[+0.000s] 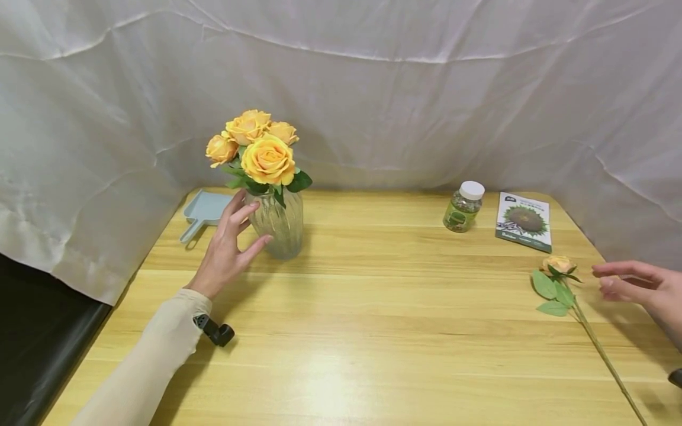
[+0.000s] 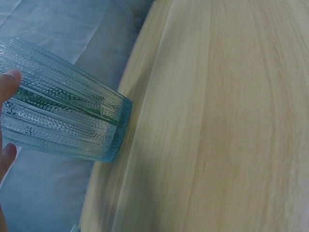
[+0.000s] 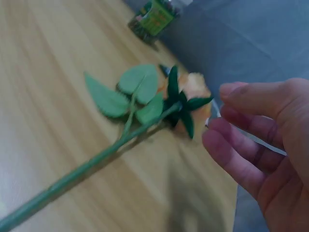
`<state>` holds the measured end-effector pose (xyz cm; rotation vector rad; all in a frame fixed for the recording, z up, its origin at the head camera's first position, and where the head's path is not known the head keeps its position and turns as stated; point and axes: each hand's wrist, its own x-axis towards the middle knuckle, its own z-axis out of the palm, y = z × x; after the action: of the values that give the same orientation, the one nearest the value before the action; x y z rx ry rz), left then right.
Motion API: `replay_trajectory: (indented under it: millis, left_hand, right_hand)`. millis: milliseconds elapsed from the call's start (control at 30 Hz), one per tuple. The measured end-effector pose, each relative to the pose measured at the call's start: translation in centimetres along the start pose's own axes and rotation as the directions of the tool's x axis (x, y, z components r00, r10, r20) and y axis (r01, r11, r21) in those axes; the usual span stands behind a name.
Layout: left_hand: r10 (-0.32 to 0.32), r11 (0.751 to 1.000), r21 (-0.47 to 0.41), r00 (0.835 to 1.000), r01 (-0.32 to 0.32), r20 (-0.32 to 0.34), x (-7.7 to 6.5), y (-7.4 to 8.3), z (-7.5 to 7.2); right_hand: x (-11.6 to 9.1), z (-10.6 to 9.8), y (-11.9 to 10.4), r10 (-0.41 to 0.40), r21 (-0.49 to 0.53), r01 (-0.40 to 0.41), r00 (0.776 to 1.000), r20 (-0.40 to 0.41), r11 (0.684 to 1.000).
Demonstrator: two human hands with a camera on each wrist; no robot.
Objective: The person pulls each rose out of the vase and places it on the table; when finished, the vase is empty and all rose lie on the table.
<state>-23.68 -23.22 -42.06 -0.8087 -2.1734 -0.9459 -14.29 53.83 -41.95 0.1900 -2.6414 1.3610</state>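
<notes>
Head view: rose [image 1: 563, 293] lies diagonally, bloom [image 1: 558, 264] pointing away; left fingers [image 1: 243, 214] and right fingers [image 1: 634, 271] parted, empty.

The loose rose [image 1: 563, 293] lies right of the vase [image 1: 283, 228], before the packet [image 1: 524, 221].

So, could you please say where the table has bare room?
Bare table lies between left sleeve and loose rose, and farther back between vase and jar. Crowded: left, by dustpan and vase; right, by jar and packet.

Snug cream sleeve [image 1: 146, 358], black wrist-worn device [image 1: 210, 327], bare hands [image 1: 226, 248]
</notes>
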Motion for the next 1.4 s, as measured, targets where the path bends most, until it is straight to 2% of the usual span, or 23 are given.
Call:
replay_trajectory:
  millis: [67,200,433,600,733,900,1033,1167,1400]
  left_hand:
    - [0.002,1.000,0.000,1.000,-0.002,-0.002,0.0,0.0,0.0]
    - [0.001,1.000,0.003,1.000,-0.001,-0.007,0.0,-0.1,-0.1]
    - [0.002,1.000,0.004,1.000,-0.002,-0.004,-0.1,-0.2,-0.1]
    - [0.005,1.000,0.000,1.000,-0.005,-0.006,-0.2,-0.3,-0.1]
    - [0.007,1.000,-0.004,1.000,-0.007,-0.004,-0.2,-0.3,0.0]
    - [0.009,1.000,-0.003,1.000,-0.009,-0.007,-0.2,-0.3,0.0]
    - [0.014,1.000,-0.012,1.000,-0.014,-0.006,-0.1,-0.2,0.1]
    - [0.011,1.000,-0.015,1.000,-0.011,-0.009,-0.1,-0.2,0.1]
    - [0.012,1.000,-0.010,1.000,-0.013,-0.015,-0.2,-0.3,0.2]
  right_hand:
    - [0.6,0.0,-0.4,-0.048,0.016,0.049,0.998,-0.028,0.999]
    - [1.9,-0.1,-2.4,-0.103,0.029,0.103,0.994,-0.021,0.994]
    - [4.1,0.7,-7.7,-0.048,-0.070,0.046,0.999,-0.025,0.996]
    - [5.5,2.6,-11.6,-0.023,-0.113,0.028,0.999,0.044,0.993]
    - [6.9,4.7,-14.3,-0.021,-0.071,0.026,0.998,0.065,0.997]
    - [8.7,7.8,-16.4,-0.095,0.057,0.089,0.989,0.111,0.994]
    - [9.6,10.2,-18.1,-0.157,0.220,0.122,0.977,0.147,0.968]
    - [10.5,12.6,-20.0,-0.202,0.307,0.144,0.965,0.166,0.941]
    - [12.0,17.0,-22.6,-0.267,0.354,0.185,0.943,0.198,0.917]
